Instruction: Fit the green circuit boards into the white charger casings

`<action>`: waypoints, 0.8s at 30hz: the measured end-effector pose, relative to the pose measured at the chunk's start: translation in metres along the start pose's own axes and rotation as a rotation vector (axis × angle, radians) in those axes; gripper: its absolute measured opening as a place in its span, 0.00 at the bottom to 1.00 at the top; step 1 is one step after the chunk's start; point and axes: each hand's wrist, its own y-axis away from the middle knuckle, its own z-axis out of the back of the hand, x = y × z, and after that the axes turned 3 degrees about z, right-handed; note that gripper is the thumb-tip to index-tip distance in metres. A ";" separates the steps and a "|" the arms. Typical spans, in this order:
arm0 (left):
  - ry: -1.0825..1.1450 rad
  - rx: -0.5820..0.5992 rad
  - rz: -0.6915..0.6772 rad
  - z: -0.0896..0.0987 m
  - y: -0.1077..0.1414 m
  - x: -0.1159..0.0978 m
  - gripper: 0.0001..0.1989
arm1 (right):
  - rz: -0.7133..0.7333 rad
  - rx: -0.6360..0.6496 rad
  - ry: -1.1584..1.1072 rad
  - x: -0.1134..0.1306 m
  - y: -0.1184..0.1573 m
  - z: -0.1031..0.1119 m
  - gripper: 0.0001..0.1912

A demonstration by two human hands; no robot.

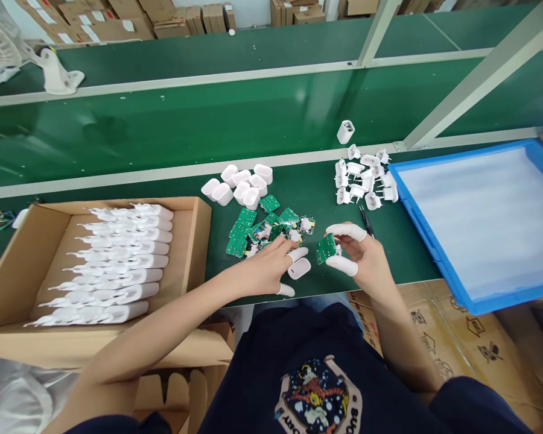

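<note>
My right hand (pixel 359 256), with white finger cots on thumb and finger, grips a green circuit board (pixel 326 248) by its edges. White finger cots also cover fingers of my left hand (pixel 276 265). Its thumb and one finger are spread around a white housing (pixel 299 269) on the green table; whether they grip it is unclear. Just beyond the left hand lies a pile of green circuit boards (pixel 242 223) with components. Several open white housings (pixel 222 194) stand behind that pile. White plug pieces (pixel 368 179) are scattered at the back right.
A cardboard box (pixel 202 241) at the left holds rows of white parts (pixel 138 261). Black tweezers (pixel 367 221) lie beyond my right hand. A blue-rimmed tray (pixel 428 232) juts over the table edge at right. One white housing (pixel 345 132) stands behind the plug pieces.
</note>
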 end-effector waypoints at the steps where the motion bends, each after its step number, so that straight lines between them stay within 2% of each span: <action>1: -0.051 0.010 -0.012 -0.003 0.000 0.001 0.35 | -0.025 0.004 -0.032 -0.002 0.001 0.001 0.22; 5: -0.206 -0.031 -0.013 -0.014 -0.001 0.002 0.22 | -0.127 0.017 -0.203 -0.006 0.006 -0.001 0.21; 9: -0.307 -0.047 -0.031 -0.016 -0.005 -0.001 0.10 | -0.206 0.001 -0.337 -0.008 0.010 -0.009 0.20; 12: -0.402 -0.018 -0.060 -0.016 -0.007 -0.005 0.04 | -0.253 -0.012 -0.370 -0.011 0.013 -0.011 0.21; 15: -0.435 0.026 -0.110 -0.017 -0.009 -0.008 0.04 | -0.272 -0.017 -0.400 -0.017 0.016 -0.010 0.21; 19: -0.272 0.004 -0.130 -0.014 -0.010 -0.012 0.01 | -0.303 -0.026 -0.426 -0.021 0.016 -0.003 0.18; 22: 0.055 -0.063 -0.015 -0.005 -0.009 -0.017 0.10 | -0.262 -0.107 -0.492 -0.017 0.014 0.000 0.19; 24: 0.247 -0.153 0.048 0.000 -0.007 -0.019 0.14 | -0.197 -0.199 -0.542 -0.009 0.014 -0.002 0.20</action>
